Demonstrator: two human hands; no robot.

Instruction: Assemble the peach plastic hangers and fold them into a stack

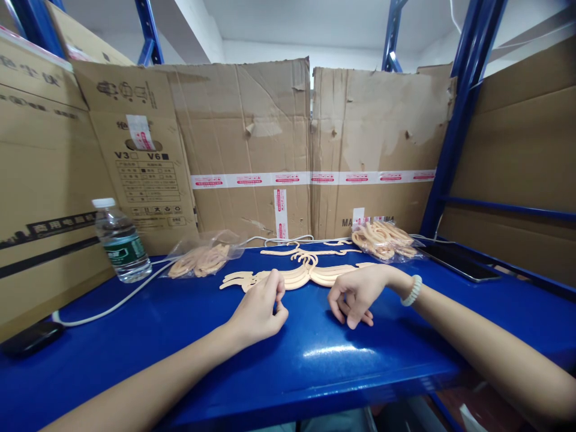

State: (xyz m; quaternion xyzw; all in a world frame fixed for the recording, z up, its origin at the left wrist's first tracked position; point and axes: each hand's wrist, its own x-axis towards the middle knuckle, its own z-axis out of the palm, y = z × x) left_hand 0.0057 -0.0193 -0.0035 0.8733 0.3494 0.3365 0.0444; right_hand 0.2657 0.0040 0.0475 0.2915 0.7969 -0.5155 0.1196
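Note:
My left hand (261, 306) is curled into a loose fist just in front of a stack of beige clothes hangers (292, 277), with nothing visible in it. At the right end of the same stack, my right hand (360, 292) hangs with its fingers loosely bent down and apart, also holding nothing that shows. It partly hides the hangers behind it. The hangers lie overlapping, their hooks pointing to the back. Another beige hanger (279, 252) lies behind the stack.
Clear plastic bags of beige hangers lie at left (200, 261) and right (382, 240). A water bottle (121, 243) and black device (33, 338) stand left, joined by a white cable (112, 309). A phone (461, 264) lies right. Cardboard (247, 144) walls the blue table (288, 366).

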